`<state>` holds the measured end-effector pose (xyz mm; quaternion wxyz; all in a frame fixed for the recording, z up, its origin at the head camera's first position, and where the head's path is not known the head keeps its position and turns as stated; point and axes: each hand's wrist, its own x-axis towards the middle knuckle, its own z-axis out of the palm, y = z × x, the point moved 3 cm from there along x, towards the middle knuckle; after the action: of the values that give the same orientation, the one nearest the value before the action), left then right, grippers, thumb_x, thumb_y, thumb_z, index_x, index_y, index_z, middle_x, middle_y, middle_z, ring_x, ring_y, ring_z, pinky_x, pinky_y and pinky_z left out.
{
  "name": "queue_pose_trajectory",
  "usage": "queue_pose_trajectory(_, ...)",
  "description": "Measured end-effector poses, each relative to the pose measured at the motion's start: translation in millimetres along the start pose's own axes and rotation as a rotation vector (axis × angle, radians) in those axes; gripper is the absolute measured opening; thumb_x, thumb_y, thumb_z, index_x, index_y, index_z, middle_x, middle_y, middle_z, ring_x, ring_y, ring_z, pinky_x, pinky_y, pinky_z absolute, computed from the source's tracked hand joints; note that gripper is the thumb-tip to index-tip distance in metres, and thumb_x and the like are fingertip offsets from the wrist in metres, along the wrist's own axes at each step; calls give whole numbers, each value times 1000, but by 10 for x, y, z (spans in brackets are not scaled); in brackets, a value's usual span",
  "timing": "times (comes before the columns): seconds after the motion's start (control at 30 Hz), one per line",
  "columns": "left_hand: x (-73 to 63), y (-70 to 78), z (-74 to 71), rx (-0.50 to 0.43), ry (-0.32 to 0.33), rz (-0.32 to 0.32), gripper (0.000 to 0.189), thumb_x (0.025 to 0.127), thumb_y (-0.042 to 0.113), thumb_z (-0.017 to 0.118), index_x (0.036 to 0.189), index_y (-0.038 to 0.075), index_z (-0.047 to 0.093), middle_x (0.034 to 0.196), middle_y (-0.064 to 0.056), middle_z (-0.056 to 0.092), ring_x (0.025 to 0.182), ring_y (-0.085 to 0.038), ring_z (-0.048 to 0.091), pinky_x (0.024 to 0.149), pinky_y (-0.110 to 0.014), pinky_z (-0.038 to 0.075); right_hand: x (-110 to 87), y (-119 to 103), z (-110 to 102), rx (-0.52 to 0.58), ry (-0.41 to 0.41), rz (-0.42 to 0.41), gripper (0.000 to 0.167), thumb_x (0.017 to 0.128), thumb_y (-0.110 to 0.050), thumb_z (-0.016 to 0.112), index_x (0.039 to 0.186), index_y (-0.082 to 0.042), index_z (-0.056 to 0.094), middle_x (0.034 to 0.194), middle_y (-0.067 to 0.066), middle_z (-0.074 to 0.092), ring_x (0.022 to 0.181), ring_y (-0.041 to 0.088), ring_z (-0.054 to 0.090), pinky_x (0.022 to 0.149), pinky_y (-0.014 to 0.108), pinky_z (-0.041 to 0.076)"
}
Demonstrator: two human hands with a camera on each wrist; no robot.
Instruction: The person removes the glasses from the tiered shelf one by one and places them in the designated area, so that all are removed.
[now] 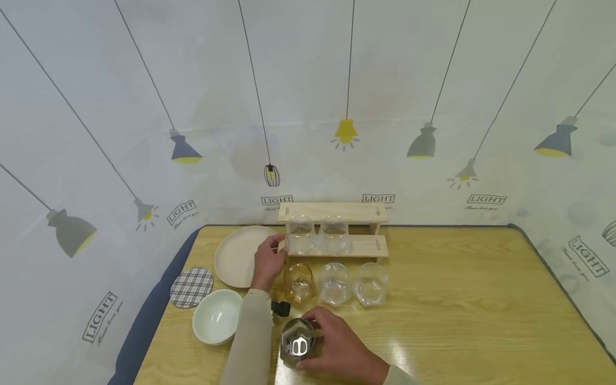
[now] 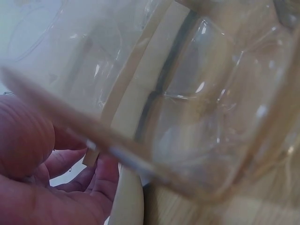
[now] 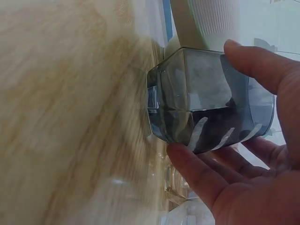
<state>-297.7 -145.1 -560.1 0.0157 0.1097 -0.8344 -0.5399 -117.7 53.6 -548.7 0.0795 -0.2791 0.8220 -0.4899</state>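
Observation:
My left hand (image 1: 268, 261) is at the left end of a two-step wooden shelf (image 1: 368, 246), its thumb and fingers around the board's end (image 2: 91, 157). Two clear glasses (image 1: 300, 235) stand on the lower step, close to those fingers. My right hand (image 1: 341, 347) holds a smoky grey faceted glass (image 3: 211, 89) between thumb and fingers, upright and low over the table near its front; whether the base touches is hard to tell. Before the shelf, an amber glass (image 1: 299, 283) stands in a row with two clear faceted glasses (image 1: 335, 283).
Left of the shelf lies a cream plate (image 1: 233, 256). A checked round coaster (image 1: 191, 287) and a pale bowl (image 1: 217, 316) are at the table's left side. Behind the wooden table (image 1: 457, 289) rises a wall sheet (image 1: 308, 96) printed with lamps.

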Motion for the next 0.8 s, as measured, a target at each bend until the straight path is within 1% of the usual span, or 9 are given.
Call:
queue_pose_trajectory(0.13,-15,-4,5,-6,2,-2,38,99,13,70,137,11,68,139,-16,67,122,-35,66,101,-49,58,14,-8,21,-38,13,10,73,72,-37,99,130,-19,58,122,-4,66,111,11,65,90,25,59)
queue_pose_trajectory(0.2,-22,-6,3,-9,7,0,38,99,14,71,137,11,68,138,-16,68,121,-34,66,101,-48,58,20,-8,25,-55,13,13,74,72,-41,98,130,-20,57,121,-5,66,110,9,64,89,24,59)
queue_pose_trajectory(0.3,-27,-6,0,-9,11,7,38,100,15,70,137,11,69,137,-15,68,121,-34,66,101,-48,58,26,-18,23,-91,7,16,76,71,-46,98,129,-22,56,120,-8,64,108,5,62,89,24,58)
queue_pose_trajectory(0.37,-21,-11,1,-3,11,10,38,100,15,70,137,11,69,137,-16,68,122,-34,66,101,-49,58,27,-25,13,-119,7,9,78,70,-49,97,130,-22,56,121,-9,63,108,5,62,92,26,58)
queue_pose_trajectory(0.47,-13,-11,0,8,17,12,37,99,15,71,136,11,69,136,-16,69,121,-35,66,103,-50,57,25,-50,-31,-143,-5,6,81,71,-56,94,133,-20,56,125,-8,63,113,7,62,95,28,59)
queue_pose_trajectory(0.57,-13,-5,-2,19,24,19,37,98,14,71,135,10,70,134,-16,70,120,-35,67,102,-50,57,36,-90,-126,-113,-15,-2,81,76,-61,90,137,-19,56,131,-4,62,118,17,64,92,31,61)
queue_pose_trajectory(0.7,-19,3,-2,11,17,13,37,99,14,71,136,10,69,134,-17,69,121,-35,67,102,-50,57,88,-145,-294,-56,17,-32,71,82,-55,88,136,-19,57,131,-1,64,118,29,66,86,34,64)
queue_pose_trajectory(0.73,-21,3,-4,6,15,9,38,99,14,70,137,10,69,135,-17,69,121,-35,66,102,-50,57,105,-155,-334,-52,36,-44,68,83,-52,88,135,-20,57,130,-1,65,118,29,66,86,35,65)
queue_pose_trajectory(0.8,-24,4,-4,1,10,3,38,99,14,70,137,10,68,137,-17,68,122,-35,66,103,-50,57,136,-171,-407,-41,69,-62,62,85,-47,88,134,-22,59,128,-4,66,115,24,68,84,36,65)
